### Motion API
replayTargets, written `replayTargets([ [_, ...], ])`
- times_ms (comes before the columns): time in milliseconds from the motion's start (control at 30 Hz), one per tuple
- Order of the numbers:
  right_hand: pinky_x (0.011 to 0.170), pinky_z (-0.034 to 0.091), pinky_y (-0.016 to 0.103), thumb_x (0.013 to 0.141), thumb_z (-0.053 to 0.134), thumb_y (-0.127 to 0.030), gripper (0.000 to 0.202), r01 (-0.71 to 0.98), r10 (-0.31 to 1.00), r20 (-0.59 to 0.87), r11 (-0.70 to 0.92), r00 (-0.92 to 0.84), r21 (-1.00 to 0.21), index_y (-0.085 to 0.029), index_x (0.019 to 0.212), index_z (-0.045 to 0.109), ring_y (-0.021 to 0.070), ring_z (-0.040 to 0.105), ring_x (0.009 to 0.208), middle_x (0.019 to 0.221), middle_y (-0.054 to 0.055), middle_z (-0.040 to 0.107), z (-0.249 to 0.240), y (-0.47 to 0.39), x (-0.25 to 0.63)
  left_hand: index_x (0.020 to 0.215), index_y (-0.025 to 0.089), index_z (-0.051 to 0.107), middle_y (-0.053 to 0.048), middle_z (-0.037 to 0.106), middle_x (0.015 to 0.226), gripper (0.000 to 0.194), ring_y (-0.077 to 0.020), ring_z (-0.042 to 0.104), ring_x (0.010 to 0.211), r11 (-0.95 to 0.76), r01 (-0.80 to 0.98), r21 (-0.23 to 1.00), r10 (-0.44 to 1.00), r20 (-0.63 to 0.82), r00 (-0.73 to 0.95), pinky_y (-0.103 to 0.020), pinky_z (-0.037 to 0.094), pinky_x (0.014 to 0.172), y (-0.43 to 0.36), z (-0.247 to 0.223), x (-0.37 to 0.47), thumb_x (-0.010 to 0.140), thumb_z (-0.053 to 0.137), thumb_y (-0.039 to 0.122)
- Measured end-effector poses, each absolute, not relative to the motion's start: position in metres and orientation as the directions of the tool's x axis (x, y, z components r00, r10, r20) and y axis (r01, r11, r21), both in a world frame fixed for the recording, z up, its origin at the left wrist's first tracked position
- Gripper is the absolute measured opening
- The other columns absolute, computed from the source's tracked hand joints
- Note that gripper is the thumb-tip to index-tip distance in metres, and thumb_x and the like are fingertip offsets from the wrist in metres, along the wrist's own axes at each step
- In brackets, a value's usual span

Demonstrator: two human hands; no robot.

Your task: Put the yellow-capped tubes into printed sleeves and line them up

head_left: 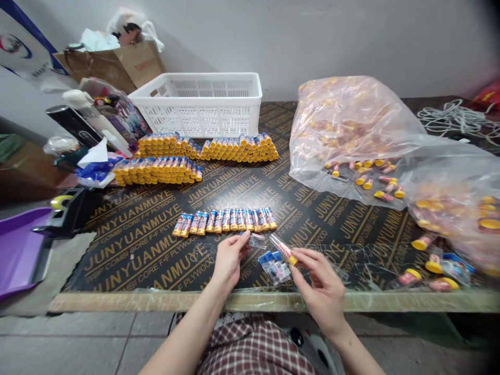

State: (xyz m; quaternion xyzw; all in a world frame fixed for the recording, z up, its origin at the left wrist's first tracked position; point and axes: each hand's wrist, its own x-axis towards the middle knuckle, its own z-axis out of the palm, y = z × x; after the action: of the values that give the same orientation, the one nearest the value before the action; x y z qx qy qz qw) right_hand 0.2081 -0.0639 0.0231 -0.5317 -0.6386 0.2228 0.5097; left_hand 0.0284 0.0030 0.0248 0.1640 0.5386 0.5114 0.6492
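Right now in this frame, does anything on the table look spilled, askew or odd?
Yes: loose yellow-capped tubes lie at mixed angles at the front right, by a clear bag, unlike the tidier row of labelled tubes. I can't tell whether they spilled. Farther back, a white cord lies tangled.

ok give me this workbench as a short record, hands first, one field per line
left hand: fingertips at a small clear plastic piece, details blurred
right hand: holds a clear tube with pink markings and a yellow end
between hands: small flat blue-and-clear packets, overlapping
middle: row of blue tubes with yellow ends, lying side by side
back: stacked blue tubes with yellow ends, before a white perforated plastic basket
right: large clear plastic bag holding yellow-ended tubes
surface: black board with gold lettering
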Motion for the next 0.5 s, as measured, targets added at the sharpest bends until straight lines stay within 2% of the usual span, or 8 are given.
replayTargets([
  [200, 0.087, 0.051, 0.037, 0.081, 0.058, -0.009, 0.038, 0.473, 0.892, 0.448, 0.422, -0.065, -0.773, -0.028, 0.113, 0.063, 0.0206, 0.061, 0.098, 0.106, 0.006, 0.062, 0.027, -0.064, 0.203, 0.061, 0.012, 0.067, 0.0, 0.063, 0.06, 0.035, -0.008, 0.054, 0.055, 0.38, -0.46, 0.803, 0.862, -0.488, -0.14, -0.021, 0.043, 0.057, 0.002, 0.023, 0.031, 0.05, 0.082, 0.042],
  [333, 0.088, 0.052, 0.035, 0.084, 0.052, -0.009, 0.036, 0.442, 0.908, 0.397, 0.413, -0.134, -0.796, -0.027, 0.113, 0.063, 0.0194, 0.061, 0.1, 0.108, 0.007, 0.061, 0.025, -0.063, 0.202, 0.071, 0.014, 0.065, 0.0, 0.065, 0.069, 0.03, -0.0101, 0.059, 0.062, 0.392, -0.498, 0.773, 0.897, -0.442, 0.02, -0.023, 0.048, 0.063, -0.003, 0.03, 0.035, 0.057, 0.08, 0.034],
  [433, 0.085, 0.053, 0.034, 0.084, 0.049, -0.008, 0.037, 0.437, 0.92, 0.366, 0.39, -0.142, -0.81, -0.028, 0.114, 0.061, 0.0183, 0.06, 0.097, 0.104, 0.006, 0.059, 0.02, -0.06, 0.204, 0.085, 0.016, 0.063, 0.0, 0.066, 0.071, 0.038, -0.0108, 0.06, 0.062, 0.444, -0.503, 0.741, 0.886, -0.447, 0.124, -0.025, 0.05, 0.063, -0.006, 0.036, 0.037, 0.055, 0.082, 0.028],
  [500, 0.087, 0.052, 0.037, 0.08, 0.052, -0.008, 0.046, 0.476, 0.919, 0.366, 0.389, -0.144, -0.789, -0.029, 0.122, 0.054, 0.0202, 0.058, 0.1, 0.108, 0.007, 0.056, 0.017, -0.058, 0.205, 0.091, 0.016, 0.062, -0.001, 0.067, 0.073, 0.044, -0.011, 0.061, 0.062, 0.489, -0.483, 0.726, 0.867, -0.462, 0.184, -0.025, 0.05, 0.062, -0.008, 0.038, 0.038, 0.053, 0.084, 0.026],
])
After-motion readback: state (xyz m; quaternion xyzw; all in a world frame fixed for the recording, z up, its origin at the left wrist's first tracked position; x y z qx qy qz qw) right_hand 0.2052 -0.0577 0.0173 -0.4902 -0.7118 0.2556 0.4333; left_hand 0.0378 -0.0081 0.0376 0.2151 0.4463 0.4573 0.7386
